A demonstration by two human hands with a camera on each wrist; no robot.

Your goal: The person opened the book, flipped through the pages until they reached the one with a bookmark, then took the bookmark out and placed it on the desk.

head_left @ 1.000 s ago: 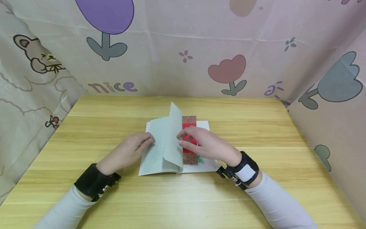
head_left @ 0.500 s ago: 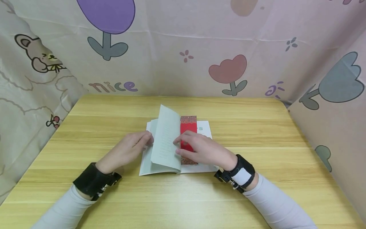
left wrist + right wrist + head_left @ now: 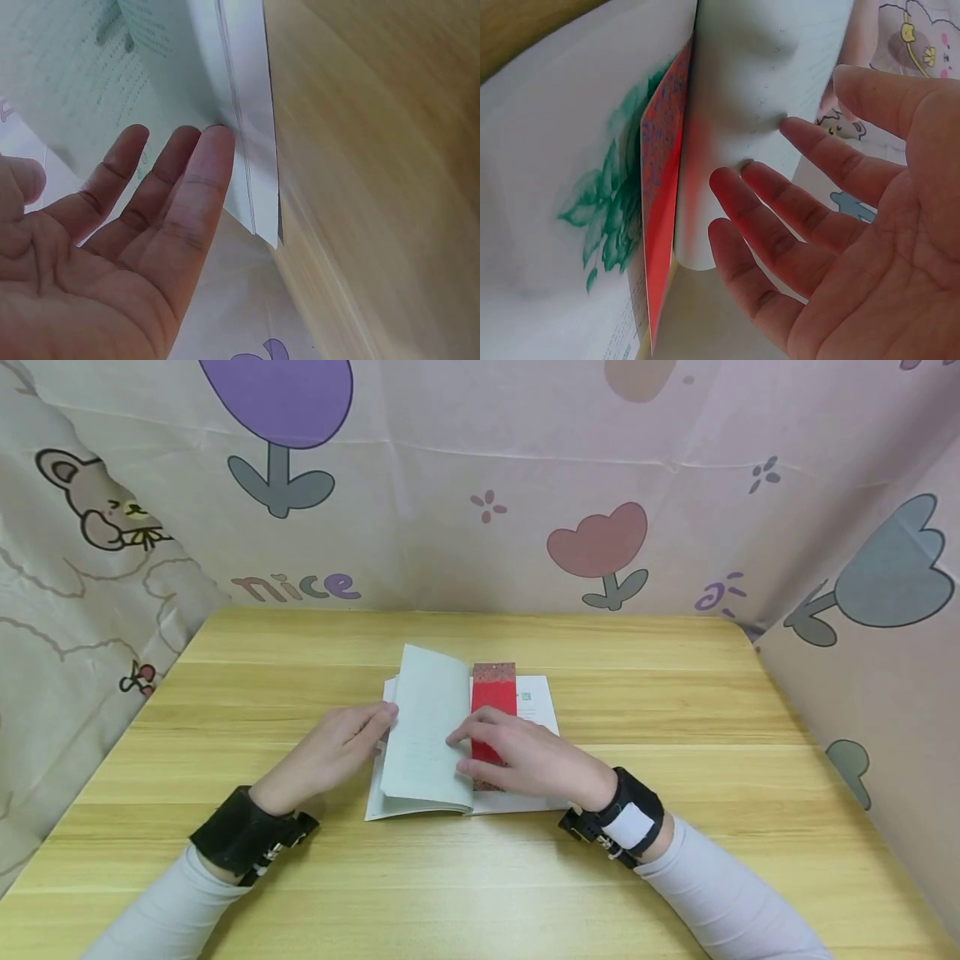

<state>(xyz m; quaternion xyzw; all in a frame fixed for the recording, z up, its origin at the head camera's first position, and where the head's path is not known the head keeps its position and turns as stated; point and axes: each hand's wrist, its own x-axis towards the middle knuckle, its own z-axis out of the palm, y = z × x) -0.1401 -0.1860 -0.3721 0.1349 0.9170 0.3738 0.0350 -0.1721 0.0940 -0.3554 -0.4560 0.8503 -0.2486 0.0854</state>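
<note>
An open book (image 3: 542,714) lies on the wooden table in the head view. One of its pale green leaves (image 3: 429,702) slants over the left half, its outer edge near my left fingertips. My left hand (image 3: 337,747) is at the book's left edge; in the left wrist view its fingers (image 3: 199,191) are loosely extended against the paper. My right hand (image 3: 532,758) reaches over the right half, and its fingertips touch the pale leaf. A red bookmark (image 3: 495,692) with speckled ends lies along the gutter, partly covered by my right hand. Green leaf artwork (image 3: 600,202) shows on the right page.
The wooden table (image 3: 480,893) extends around the book. A printed cloth (image 3: 435,552) hangs behind it and on both sides. Black straps with small devices sit on my left wrist (image 3: 243,833) and right wrist (image 3: 637,810).
The upright leaf has swung over to the left and now leans down toward my left hand. My right hand has shifted slightly left with it. My left hand has barely moved.
</note>
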